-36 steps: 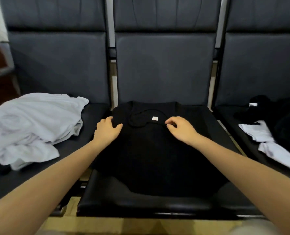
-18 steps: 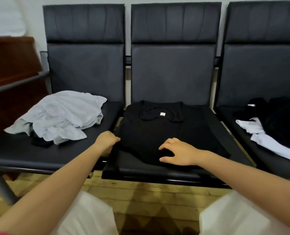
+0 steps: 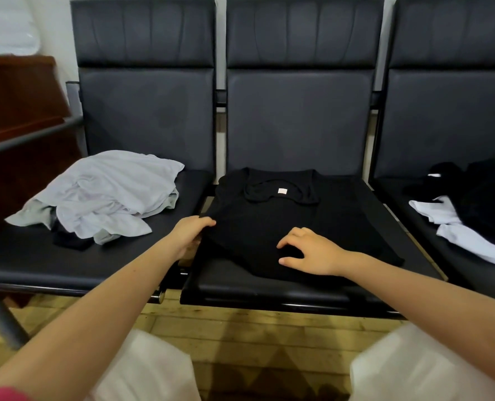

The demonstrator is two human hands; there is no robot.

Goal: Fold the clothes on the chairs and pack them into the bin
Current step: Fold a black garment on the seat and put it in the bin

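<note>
Dim, even indoor light, wide-angle view

Soft sheen lies on the chair backs (image 3: 298, 117) and seat edges; the black shirt (image 3: 284, 227) loses its folds in darkness. Straight lines bow toward the frame edges, and the pale trouser legs (image 3: 414, 369) at the bottom are blurred.

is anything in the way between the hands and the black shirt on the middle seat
Nothing visible is. The left hand already grips the left edge of the black shirt, and the right hand rests on its near part with fingers bent. The bin is not in view, so that path cannot be judged.
</note>
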